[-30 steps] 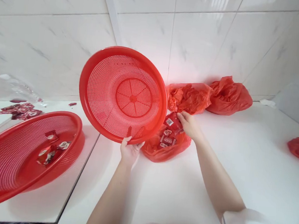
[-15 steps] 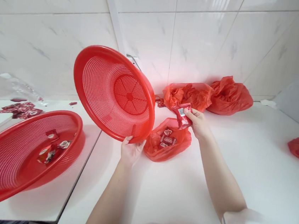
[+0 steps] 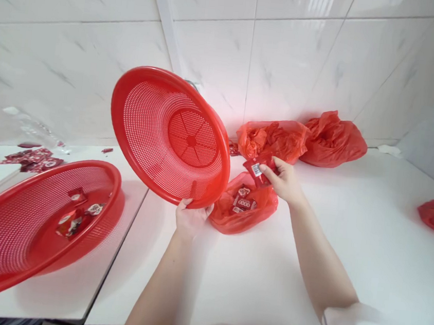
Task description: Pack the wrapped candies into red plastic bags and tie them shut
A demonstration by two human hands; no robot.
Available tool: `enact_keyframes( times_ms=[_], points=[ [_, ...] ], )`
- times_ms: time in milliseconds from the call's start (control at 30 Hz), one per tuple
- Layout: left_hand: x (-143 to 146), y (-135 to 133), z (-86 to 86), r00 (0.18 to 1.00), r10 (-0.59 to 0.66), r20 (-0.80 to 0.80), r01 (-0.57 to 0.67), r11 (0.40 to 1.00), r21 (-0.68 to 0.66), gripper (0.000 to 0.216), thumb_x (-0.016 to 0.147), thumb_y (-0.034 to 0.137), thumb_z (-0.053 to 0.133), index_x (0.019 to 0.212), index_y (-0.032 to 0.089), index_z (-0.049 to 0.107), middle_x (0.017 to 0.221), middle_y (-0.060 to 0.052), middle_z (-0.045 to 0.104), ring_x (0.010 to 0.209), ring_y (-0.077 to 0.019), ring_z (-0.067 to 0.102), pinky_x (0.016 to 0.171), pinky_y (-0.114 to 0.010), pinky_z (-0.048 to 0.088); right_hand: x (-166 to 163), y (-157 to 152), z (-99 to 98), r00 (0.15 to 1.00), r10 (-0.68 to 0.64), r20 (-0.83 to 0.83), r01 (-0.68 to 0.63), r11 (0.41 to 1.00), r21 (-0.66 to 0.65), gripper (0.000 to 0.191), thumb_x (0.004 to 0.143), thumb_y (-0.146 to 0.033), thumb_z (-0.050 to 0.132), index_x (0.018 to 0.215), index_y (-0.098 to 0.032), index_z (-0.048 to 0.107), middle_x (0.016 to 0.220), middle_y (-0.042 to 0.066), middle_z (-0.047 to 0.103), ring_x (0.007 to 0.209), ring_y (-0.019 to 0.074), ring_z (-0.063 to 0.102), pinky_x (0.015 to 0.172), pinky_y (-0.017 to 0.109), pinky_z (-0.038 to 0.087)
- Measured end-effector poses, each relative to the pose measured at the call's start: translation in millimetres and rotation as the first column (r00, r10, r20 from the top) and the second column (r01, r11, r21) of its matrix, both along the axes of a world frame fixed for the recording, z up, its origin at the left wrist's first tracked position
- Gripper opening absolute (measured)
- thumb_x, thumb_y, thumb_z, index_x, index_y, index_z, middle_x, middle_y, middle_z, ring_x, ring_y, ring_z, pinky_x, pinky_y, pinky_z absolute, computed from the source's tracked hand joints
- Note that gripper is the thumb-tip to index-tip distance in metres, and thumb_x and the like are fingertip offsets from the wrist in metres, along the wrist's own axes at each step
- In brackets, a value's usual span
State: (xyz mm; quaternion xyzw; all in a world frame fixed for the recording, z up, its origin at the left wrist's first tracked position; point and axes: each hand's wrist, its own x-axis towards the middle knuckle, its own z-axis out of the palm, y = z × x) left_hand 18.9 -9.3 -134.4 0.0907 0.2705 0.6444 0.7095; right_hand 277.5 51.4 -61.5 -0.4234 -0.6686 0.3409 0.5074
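Two white bench sections (image 3: pixel 251 280), split by a dark seam (image 3: pixel 114 260), are backed by glossy veined tiles (image 3: pixel 289 66). Over an open bag (image 3: pixel 241 224), a red packet (image 3: pixel 255 168) is pinched in the right grip (image 3: pixel 285 183); a tilted basket (image 3: pixel 144 118) is held in the left grip (image 3: pixel 190 222).

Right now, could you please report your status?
Left hand gripping tilted red basket; right hand holding red packet near open red bag; basket rim overlapping bag's edge in view.
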Motion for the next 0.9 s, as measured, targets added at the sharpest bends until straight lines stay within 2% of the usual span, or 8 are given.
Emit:
enact_keyframes(
  times_ms=[167, 300, 367, 433, 533, 633, 767, 900],
  points=[
    [0, 1, -1.3, 1.0, 0.014, -0.019, -0.014, 1.0, 0.009, 0.03, 0.079, 0.023, 0.048, 0.101, 0.016, 0.066, 0.104, -0.009, 0.07, 0.093, -0.0237, 0.065, 0.073, -0.035, 0.054, -5, -5, -1.0, 0.866, 0.157, 0.474, -0.248, 0.959, 0.134, 0.013, 0.086, -0.03, 0.06, 0.086, -0.021, 0.068, 0.083, 0.003, 0.068, 0.074, 0.0175, 0.06, 0.068, 0.029, 0.045],
    [-1, 2, -2.0, 0.999, -0.009, -0.031, 0.008, 1.0, -0.023, 0.03, 0.078, 0.026, 0.048, 0.098, 0.014, 0.067, 0.1, -0.011, 0.071, 0.09, -0.0236, 0.065, 0.072, -0.035, 0.054, -6, -7, -5.2, 0.738, 0.307, 0.602, -0.281, 0.949, -0.14, 0.019, 0.081, -0.022, 0.06, 0.094, -0.026, 0.073, 0.087, 0.003, 0.072, 0.073, 0.0198, 0.065, 0.069, 0.033, 0.051],
    [-2, 2, -2.1, 0.999, -0.032, -0.036, 0.032, 0.999, -0.018, 0.031, 0.078, 0.027, 0.048, 0.098, 0.013, 0.067, 0.102, -0.012, 0.07, 0.086, -0.0221, 0.065, 0.073, -0.035, 0.054, -4, -9, -2.0, 0.754, 0.3, 0.585, -0.21, 0.953, -0.219, 0.022, 0.083, -0.027, 0.06, 0.101, -0.028, 0.072, 0.089, 0.003, 0.073, 0.075, 0.0213, 0.067, 0.07, 0.035, 0.053],
    [-3, 2, -2.4, 0.998, -0.045, -0.049, 0.045, 0.999, -0.006, 0.032, 0.077, 0.027, 0.048, 0.098, 0.013, 0.068, 0.104, -0.012, 0.07, 0.083, -0.0208, 0.065, 0.073, -0.034, 0.054, -3, -14, 5.4, 0.835, 0.256, 0.487, -0.181, 0.964, -0.197, 0.029, 0.088, -0.035, 0.056, 0.114, -0.028, 0.067, 0.103, 0.004, 0.073, 0.088, 0.0229, 0.068, 0.081, 0.038, 0.053],
    [-3, 3, -3.0, 0.996, -0.037, -0.08, 0.037, 0.999, -0.005, 0.031, 0.076, 0.027, 0.049, 0.096, 0.013, 0.069, 0.097, -0.011, 0.072, 0.08, -0.0208, 0.066, 0.07, -0.034, 0.054, -4, -21, 18.4, 0.912, 0.262, 0.314, -0.224, 0.963, -0.154, 0.035, 0.092, -0.043, 0.052, 0.12, -0.026, 0.062, 0.118, 0.005, 0.069, 0.102, 0.0221, 0.066, 0.091, 0.038, 0.051],
    [-1, 3, -4.3, 0.991, -0.028, -0.13, 0.027, 1.0, -0.004, 0.028, 0.075, 0.026, 0.05, 0.092, 0.014, 0.069, 0.092, -0.009, 0.072, 0.082, -0.0213, 0.066, 0.071, -0.035, 0.055, -10, -24, 22.5, 0.933, 0.283, 0.223, -0.257, 0.957, -0.138, 0.034, 0.091, -0.045, 0.053, 0.116, -0.023, 0.063, 0.118, 0.006, 0.068, 0.103, 0.0219, 0.066, 0.092, 0.038, 0.051],
    [3, 3, -6.0, 0.957, -0.036, -0.289, 0.041, 0.999, 0.011, 0.026, 0.073, 0.023, 0.055, 0.091, 0.014, 0.071, 0.101, -0.009, 0.072, 0.089, -0.0217, 0.066, 0.075, -0.034, 0.054, -21, -20, 10.3, 0.946, 0.27, 0.177, -0.243, 0.957, -0.159, 0.026, 0.092, -0.033, 0.049, 0.108, -0.022, 0.066, 0.104, 0.004, 0.072, 0.096, 0.0227, 0.067, 0.089, 0.04, 0.053],
    [0, 2, -5.5, 0.89, -0.002, -0.455, 0.027, 0.998, 0.05, 0.028, 0.069, 0.024, 0.06, 0.091, 0.015, 0.073, 0.098, -0.008, 0.073, 0.09, -0.0237, 0.066, 0.077, -0.034, 0.053, -21, -15, 1.9, 0.966, 0.204, 0.157, -0.185, 0.974, -0.127, 0.031, 0.077, -0.013, 0.056, 0.104, -0.021, 0.069, 0.108, 0.004, 0.072, 0.104, 0.027, 0.064, 0.092, 0.042, 0.051]
  ],
)
